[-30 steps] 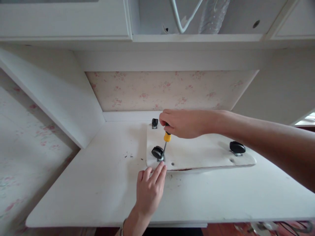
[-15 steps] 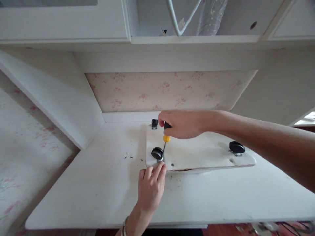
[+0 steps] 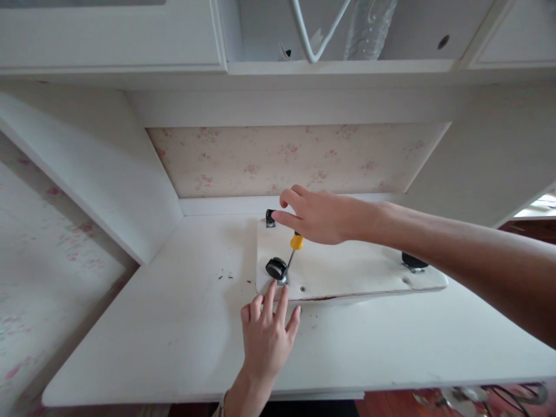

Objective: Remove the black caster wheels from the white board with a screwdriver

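Observation:
A white board [image 3: 347, 272] lies on the white desk [image 3: 174, 324] with black caster wheels on it. My right hand [image 3: 319, 217] grips the top of a screwdriver with a yellow collar [image 3: 296, 242]; its tip sits at the metal bracket of the near-left caster [image 3: 277, 268]. My left hand [image 3: 267, 333] rests flat on the desk, fingers spread, with the fingertips touching the board's front edge just below that caster. A second caster [image 3: 270, 217] stands at the board's back left, a third [image 3: 414, 260] at its right end, partly behind my right forearm.
Several small dark screws or bits [image 3: 228, 277] lie on the desk left of the board. A slanted white side panel [image 3: 95, 168] closes in the left. Overhead is a shelf [image 3: 339, 66] with a white hanger and a clear bottle. Flowered wallpaper backs the desk.
My right hand's fingers have shifted on the screwdriver handle, now covering it with the index finger pointing left. My left hand has spread its fingers and slid slightly back from the caster.

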